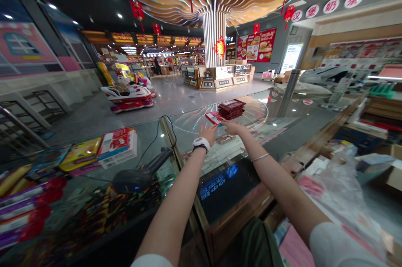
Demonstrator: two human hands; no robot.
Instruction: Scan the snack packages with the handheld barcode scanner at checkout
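Note:
A flat red-and-white packet [215, 117] lies at the far side of the glass counter [191, 122]. My left hand [207, 134], with a white band and a dark bracelet at the wrist, has its fingers closed on the near edge of this packet. From the right, my right hand [234, 128], with a thin bangle on the wrist, grips the same near edge. A small blue patch shows between the fingertips. Just beyond my right hand stands a stack of dark red flat packets [231, 110]. My thumbs are mostly hidden.
Left of my arms lie a black handheld scanner [141, 175] with its cable and several coloured boxes [116, 143]. A dark display panel [226, 187] sits below my forearms. A metal post [288, 93] rises at the right. Clear plastic bags [339, 191] lie by my right elbow.

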